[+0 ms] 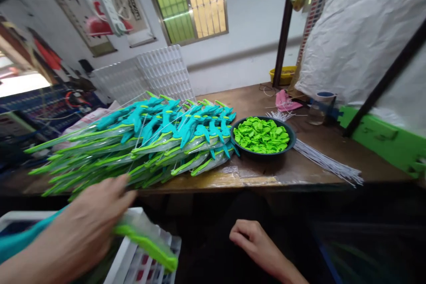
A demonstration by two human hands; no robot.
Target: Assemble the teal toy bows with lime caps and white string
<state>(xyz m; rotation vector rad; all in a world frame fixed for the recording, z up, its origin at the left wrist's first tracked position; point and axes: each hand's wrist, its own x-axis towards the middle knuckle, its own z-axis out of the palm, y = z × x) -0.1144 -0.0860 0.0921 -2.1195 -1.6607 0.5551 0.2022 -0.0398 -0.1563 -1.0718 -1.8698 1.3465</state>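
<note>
Grasping a motion-blurred plastic piece with a lime-green edge and cloudy, see-through panel (146,244), the left hand (96,213) has its fingers bent around it; the exact contact is hidden behind the knuckles, and the green edge juts out below and to the right of them. Just under those fingers is a white plastic crate with gridded walls (121,257). Beyond the left fingertips, on a smooth brown table (246,97), lies a layered heap of turquoise figures with lime-edged, clear tapering panels (196,131). Curled inward, the right hand (251,235) makes a loose fist, its palm hidden. Ahead of its fingers sits a dark round bowl (262,155), heaped with small, flat lime-green pieces (261,135); farther right of them fans a bundle of thin white strands (328,162).
</note>
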